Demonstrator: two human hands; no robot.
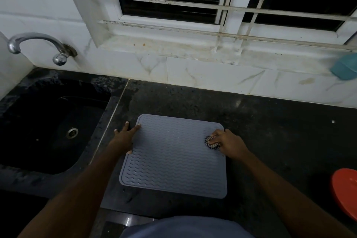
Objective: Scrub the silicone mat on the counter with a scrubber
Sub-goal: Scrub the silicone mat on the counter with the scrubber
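Right grip (229, 143) curled round scrubber (209, 141), pressed on silicone mat (173, 164) near far right corner. Left grip (123, 137) flat, fingers spread on left edge, likely pinning mat against sliding on tabletop (260, 121).

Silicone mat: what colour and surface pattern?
Grey silicone mat with raised wavy zigzag ridges; head view, the only one, shows it.

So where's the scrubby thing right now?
In the head view, the scrubber sits on the right side of the silicone mat, near its far corner, gripped by the right hand.
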